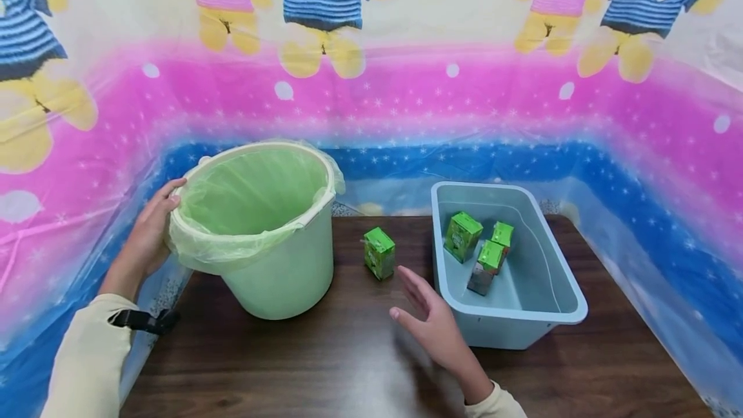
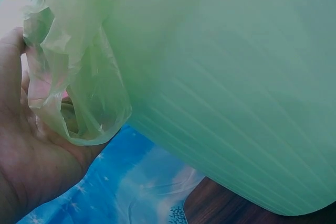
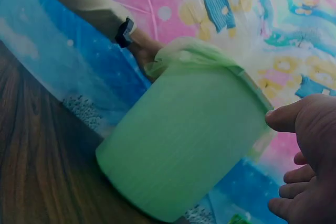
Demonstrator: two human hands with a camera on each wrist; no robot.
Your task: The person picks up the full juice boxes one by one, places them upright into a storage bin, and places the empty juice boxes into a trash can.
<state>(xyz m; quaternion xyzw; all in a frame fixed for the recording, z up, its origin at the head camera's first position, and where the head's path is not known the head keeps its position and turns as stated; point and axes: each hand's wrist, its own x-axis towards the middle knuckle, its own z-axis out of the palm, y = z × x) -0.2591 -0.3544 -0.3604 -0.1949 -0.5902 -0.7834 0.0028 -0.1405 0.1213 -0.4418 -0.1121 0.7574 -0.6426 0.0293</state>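
Note:
A pale green trash bin (image 1: 284,276) stands at the left of the dark wooden table. A thin green liner bag (image 1: 223,249) is folded over its rim. My left hand (image 1: 145,231) grips the rim and bag at the bin's left side; in the left wrist view, loose bag (image 2: 94,93) hangs across the palm. To the right of the bin, a small green drink carton (image 1: 380,253) stands upright on the table. My right hand (image 1: 432,328) hovers between that carton and the grey-blue tub, fingers extended and holding nothing. The fingertips come close to the carton's lower right side.
The grey-blue plastic tub (image 1: 511,331) stands at the right, with a green carton (image 1: 462,237) at its left wall and two more cartons (image 1: 490,257) leaning together. A patterned cloth (image 1: 383,95) hangs behind and at both sides of the table (image 1: 348,366).

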